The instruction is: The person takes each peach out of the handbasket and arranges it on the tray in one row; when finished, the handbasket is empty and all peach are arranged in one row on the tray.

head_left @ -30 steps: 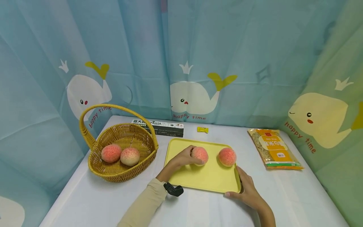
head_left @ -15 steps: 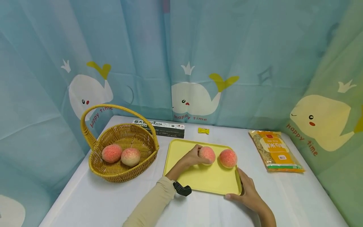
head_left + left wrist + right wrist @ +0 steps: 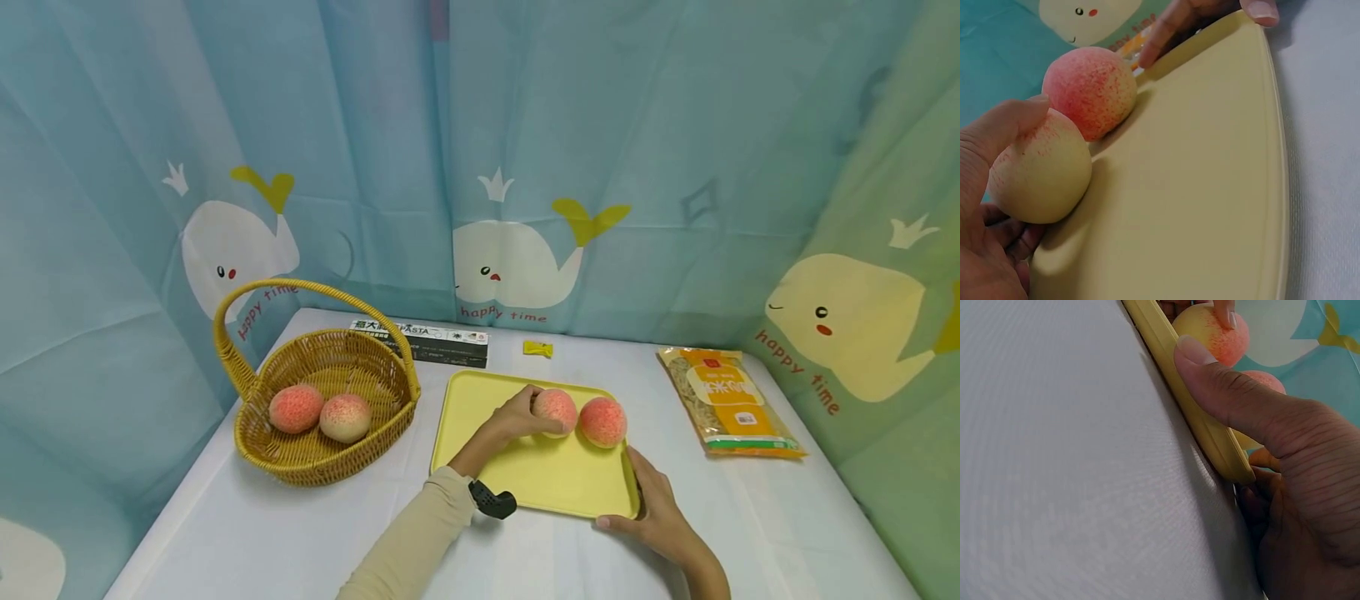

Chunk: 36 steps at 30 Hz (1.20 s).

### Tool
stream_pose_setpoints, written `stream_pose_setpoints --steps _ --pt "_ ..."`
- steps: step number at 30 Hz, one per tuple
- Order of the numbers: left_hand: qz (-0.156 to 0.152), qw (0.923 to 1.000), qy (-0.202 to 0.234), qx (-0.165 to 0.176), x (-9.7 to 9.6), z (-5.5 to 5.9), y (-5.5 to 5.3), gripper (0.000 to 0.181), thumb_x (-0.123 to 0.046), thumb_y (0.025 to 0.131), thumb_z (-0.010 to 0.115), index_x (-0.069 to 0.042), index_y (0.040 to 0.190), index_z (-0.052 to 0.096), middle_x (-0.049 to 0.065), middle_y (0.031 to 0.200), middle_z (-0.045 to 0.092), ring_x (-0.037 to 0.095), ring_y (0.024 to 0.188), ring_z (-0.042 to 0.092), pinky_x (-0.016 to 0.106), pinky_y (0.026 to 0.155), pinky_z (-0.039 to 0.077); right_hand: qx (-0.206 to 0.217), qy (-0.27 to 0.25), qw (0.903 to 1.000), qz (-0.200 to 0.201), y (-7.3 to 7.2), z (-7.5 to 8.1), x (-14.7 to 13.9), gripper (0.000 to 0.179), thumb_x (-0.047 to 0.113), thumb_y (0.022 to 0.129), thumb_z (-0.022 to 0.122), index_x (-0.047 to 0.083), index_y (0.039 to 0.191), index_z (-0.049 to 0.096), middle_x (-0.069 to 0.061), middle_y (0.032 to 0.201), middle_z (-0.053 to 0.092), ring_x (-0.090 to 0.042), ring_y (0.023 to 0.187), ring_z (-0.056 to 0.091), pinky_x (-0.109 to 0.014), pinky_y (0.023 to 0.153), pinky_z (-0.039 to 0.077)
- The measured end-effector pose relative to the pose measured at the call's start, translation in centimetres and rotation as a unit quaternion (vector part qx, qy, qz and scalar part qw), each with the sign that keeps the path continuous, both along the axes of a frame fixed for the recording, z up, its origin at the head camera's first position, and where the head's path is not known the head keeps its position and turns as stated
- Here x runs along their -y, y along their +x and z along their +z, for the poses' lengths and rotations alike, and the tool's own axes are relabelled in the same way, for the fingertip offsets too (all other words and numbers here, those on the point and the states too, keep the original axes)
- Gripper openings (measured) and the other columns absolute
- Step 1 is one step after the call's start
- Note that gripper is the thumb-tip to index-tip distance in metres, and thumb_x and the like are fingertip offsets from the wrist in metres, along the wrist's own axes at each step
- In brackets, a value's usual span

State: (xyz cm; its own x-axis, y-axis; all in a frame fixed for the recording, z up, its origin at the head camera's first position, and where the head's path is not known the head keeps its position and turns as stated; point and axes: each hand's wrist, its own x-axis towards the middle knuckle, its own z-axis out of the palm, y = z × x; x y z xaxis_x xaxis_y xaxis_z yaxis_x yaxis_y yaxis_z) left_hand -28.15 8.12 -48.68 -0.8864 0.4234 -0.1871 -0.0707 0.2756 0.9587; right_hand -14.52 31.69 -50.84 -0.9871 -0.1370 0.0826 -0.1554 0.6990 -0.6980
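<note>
My left hand [image 3: 516,418] grips a pink and cream peach [image 3: 555,410] over the yellow tray [image 3: 573,479]. In the left wrist view, its thumb lies across the top of this peach [image 3: 1047,178], with fingers beneath. A second, redder peach [image 3: 603,422] rests on the tray close to the right of the held one; they overlap in the left wrist view. My right hand [image 3: 660,510] holds the tray's front right corner, thumb along the front rim and fingers by the right side. In the right wrist view, the thumb [image 3: 1229,387] presses against the tray rim [image 3: 1200,431].
To the left stands a woven basket [image 3: 401,412] with a tall handle, holding two peaches [image 3: 296,408]. Behind the tray lie a dark pasta box [image 3: 442,346] and a small yellow wrapped packet [image 3: 537,348]. An orange food bag [image 3: 731,404] lies at the right. Curtains surround the table.
My left hand has carried its peach rightward across the tray, closing the gap to the second peach. The right hand stays at the tray corner.
</note>
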Motion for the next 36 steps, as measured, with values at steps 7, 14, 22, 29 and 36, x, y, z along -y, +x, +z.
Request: stream_pose_setpoints --steps 7,14,22,29,36 --pt "0.016 0.9984 -0.031 -0.044 -0.4 -0.5 -0.1 0.061 -0.031 0.072 0.085 -0.015 0.123 0.055 0.002 0.111 0.064 0.017 0.101 0.058 0.053 0.102 0.033 0.002 0.004 1.0000 -0.001 0.0 0.0 -0.1 0.119 0.031 0.067 0.089 0.000 0.155 0.015 -0.033 0.155 0.019 -0.050 0.134 0.019 -0.070 0.101 0.021" --pt "0.029 0.9978 -0.023 -0.055 -0.5 -0.5 0.2 0.063 -0.034 0.073 0.085 -0.019 0.127 0.057 -0.001 0.113 0.066 0.016 0.101 0.058 0.054 0.102 0.027 -0.005 0.009 0.9999 0.003 -0.1 0.0 -0.2 0.118 0.031 0.068 0.089 0.000 0.155 0.015 -0.033 0.155 0.019 -0.049 0.134 0.020 -0.069 0.100 0.023" --pt "0.036 0.9956 -0.048 -0.071 -0.7 -0.9 0.2 0.067 -0.041 0.072 0.085 -0.020 0.129 0.058 -0.002 0.116 0.067 0.015 0.100 0.057 0.044 0.092 0.029 -0.019 0.000 0.9998 0.011 -0.1 -0.1 -0.1 0.118 0.028 0.067 0.089 -0.002 0.154 0.016 -0.034 0.154 0.021 -0.049 0.134 0.021 -0.067 0.099 0.023" --pt "0.033 0.9951 -0.054 -0.076 -0.6 -1.0 0.3 0.076 -0.044 0.071 0.085 -0.020 0.136 0.053 -0.001 0.122 0.065 0.017 0.108 0.058 0.046 0.096 0.028 -0.012 -0.007 0.9999 0.008 -0.1 -0.1 0.0 0.118 0.030 0.067 0.089 0.001 0.155 0.016 -0.032 0.155 0.020 -0.049 0.135 0.020 -0.070 0.101 0.021" --pt "0.022 0.9952 -0.051 -0.081 -0.5 -1.2 0.3 0.076 -0.043 0.073 0.084 -0.020 0.138 0.051 -0.001 0.124 0.063 0.017 0.111 0.055 0.044 0.094 0.029 -0.016 -0.002 0.9998 0.007 -0.1 -0.1 -0.1 0.119 0.031 0.067 0.089 0.001 0.155 0.016 -0.032 0.155 0.021 -0.049 0.135 0.020 -0.069 0.101 0.021"
